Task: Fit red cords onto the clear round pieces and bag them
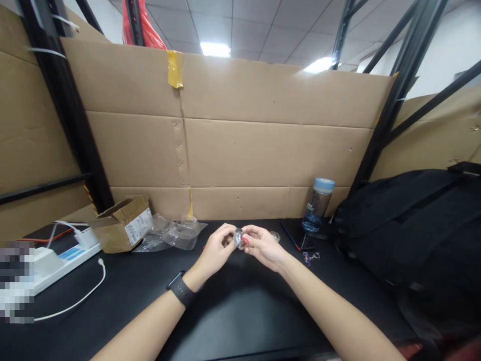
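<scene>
My left hand (219,244) and my right hand (262,245) meet just above the black table. Between their fingertips they hold a small clear, shiny round object (238,239), which looks like a roll of clear tape. Something red and curved (245,241) shows at its right side, by my right fingers; its kind is too small to tell. Both hands are closed in a pinch. Partly hidden behind my right hand, another clear ring-shaped item (276,235) lies on the table. A dark watch (181,288) is on my left wrist.
An opened cardboard box (122,225) and crumpled clear plastic (175,233) lie left, beside a white power strip (67,258) and white cable (80,301). At right are a blue-lidded bottle (318,205), a keychain (308,257) and a black backpack (413,235). Cardboard (240,150) walls the back.
</scene>
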The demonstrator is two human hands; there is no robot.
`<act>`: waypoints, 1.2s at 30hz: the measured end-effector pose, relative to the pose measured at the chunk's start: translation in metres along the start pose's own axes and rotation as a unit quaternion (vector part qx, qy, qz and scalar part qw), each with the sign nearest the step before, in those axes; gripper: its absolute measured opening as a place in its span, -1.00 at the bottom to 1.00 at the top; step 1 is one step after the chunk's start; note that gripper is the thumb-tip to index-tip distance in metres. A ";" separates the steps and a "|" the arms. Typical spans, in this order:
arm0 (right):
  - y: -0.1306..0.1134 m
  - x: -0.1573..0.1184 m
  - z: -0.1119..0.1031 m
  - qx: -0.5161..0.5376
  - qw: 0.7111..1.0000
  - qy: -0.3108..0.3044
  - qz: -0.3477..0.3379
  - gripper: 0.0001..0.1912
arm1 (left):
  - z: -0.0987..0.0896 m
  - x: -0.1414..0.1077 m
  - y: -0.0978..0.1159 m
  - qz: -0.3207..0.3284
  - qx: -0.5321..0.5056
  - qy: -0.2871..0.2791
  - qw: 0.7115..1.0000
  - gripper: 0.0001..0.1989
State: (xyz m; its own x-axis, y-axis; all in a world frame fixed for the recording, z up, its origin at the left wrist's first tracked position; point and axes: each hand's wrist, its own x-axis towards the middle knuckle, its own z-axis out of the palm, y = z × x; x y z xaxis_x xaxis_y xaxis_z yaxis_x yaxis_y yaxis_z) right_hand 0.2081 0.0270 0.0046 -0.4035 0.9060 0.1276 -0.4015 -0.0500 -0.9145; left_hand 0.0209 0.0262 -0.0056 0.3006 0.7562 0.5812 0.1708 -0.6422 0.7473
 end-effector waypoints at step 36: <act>-0.028 0.019 -0.135 -0.672 0.711 0.208 -0.007 -0.75 | -0.087 0.006 -0.038 -0.103 0.395 -0.169 0.897 -0.90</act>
State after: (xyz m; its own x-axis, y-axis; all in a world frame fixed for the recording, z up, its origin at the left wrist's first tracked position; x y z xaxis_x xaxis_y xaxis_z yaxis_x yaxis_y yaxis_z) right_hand 0.3222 0.1023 -0.0195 -0.0164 0.9622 0.2718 0.8579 0.1531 -0.4905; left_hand -0.0655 0.0659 -0.0026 0.4302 0.8739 0.2264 0.8271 -0.4820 0.2891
